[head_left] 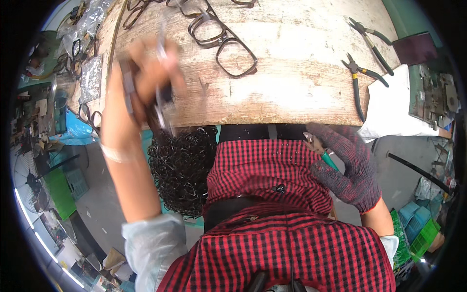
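Observation:
My bare left hand (148, 68) is raised over the left part of the wooden bench, smeared by motion. Its fingers are closed round a dark eyeglass frame (129, 87), also blurred, with a pale shiny streak beside it. In a dark knitted glove, my right hand (348, 163) grips green-handled cutting pliers (330, 156) low at the bench's front edge, jaws pointing up and left. Several dark tortoiseshell eyeglass frames (237, 57) lie at the far middle of the bench. Below my left hand sits a heap of shiny black curled pieces (182, 170).
Two pliers with black handles, one farther back (372, 45) and one nearer (357, 73), lie on the right of the wooden bench (301, 63). Beside them is a white sheet (389, 109). More eyeglasses (87, 114) and clear plastic bags (90, 22) crowd the left side.

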`<state>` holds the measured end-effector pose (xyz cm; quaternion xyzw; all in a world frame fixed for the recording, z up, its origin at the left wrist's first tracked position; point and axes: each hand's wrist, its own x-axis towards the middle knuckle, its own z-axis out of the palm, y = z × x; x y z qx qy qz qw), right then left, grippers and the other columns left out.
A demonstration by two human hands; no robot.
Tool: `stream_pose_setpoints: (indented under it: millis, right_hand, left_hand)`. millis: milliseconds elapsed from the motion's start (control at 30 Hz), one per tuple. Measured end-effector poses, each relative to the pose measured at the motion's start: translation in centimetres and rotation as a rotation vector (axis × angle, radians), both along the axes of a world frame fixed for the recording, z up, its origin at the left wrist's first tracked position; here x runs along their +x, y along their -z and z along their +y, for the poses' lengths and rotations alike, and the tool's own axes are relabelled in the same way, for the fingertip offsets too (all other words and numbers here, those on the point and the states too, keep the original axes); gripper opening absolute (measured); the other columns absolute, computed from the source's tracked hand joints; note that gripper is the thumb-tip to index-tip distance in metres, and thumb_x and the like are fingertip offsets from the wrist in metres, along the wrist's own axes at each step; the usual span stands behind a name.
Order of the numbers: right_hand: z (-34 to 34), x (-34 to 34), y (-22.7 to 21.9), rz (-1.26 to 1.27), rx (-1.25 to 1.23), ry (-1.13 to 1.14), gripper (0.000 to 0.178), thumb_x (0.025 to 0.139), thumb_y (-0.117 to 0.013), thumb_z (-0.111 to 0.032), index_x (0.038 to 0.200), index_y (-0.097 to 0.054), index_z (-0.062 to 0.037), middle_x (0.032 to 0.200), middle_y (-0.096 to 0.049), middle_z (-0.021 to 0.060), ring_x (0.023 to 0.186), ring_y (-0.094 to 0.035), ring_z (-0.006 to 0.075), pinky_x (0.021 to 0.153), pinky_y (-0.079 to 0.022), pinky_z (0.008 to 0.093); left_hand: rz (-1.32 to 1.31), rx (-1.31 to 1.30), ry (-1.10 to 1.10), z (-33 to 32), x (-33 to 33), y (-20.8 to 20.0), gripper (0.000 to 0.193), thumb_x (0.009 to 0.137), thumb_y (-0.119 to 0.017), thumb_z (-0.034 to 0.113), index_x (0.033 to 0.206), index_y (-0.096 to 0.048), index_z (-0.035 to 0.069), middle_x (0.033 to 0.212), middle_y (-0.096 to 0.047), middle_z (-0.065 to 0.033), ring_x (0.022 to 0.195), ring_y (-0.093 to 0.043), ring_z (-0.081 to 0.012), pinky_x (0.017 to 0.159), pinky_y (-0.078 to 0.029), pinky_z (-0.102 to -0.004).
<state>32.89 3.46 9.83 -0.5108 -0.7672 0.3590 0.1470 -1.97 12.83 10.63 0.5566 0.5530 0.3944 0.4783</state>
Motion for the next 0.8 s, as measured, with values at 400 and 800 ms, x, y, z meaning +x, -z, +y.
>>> stream_pose_setpoints:
  millis: [400, 800]
  right_hand:
    - [6.4, -6.4, 1.3, -0.398, 0.665, -0.390, 0.054, 0.084, -0.075, -0.024, 0.136, -0.064, -0.0150, 0.115, -0.065, 0.0100, 0.107, -0.061, 0.0317, 0.095, -0.047, 0.0487]
    - [10.4, -6.0, 2.8, -0.478, 0.802, -0.700, 0.053, 0.084, -0.072, -0.032, 0.134, -0.064, -0.0153, 0.092, -0.061, 0.0052, 0.086, -0.060, 0.0256, 0.078, -0.047, 0.0435]
  left_hand:
    - [-0.314, -0.410, -0.023, -13.0, 6.1, 8.3, 0.031, 0.110, -0.059, 0.026, 0.096, -0.063, -0.001, 0.074, -0.059, -0.0012, 0.049, -0.051, -0.0057, 0.044, -0.035, -0.0227]
    - [-0.404, -0.407, -0.006, -13.0, 5.7, 9.0, 0.036, 0.108, -0.062, 0.031, 0.096, -0.064, -0.003, 0.073, -0.060, -0.0052, 0.047, -0.051, -0.0078, 0.044, -0.037, -0.0237]
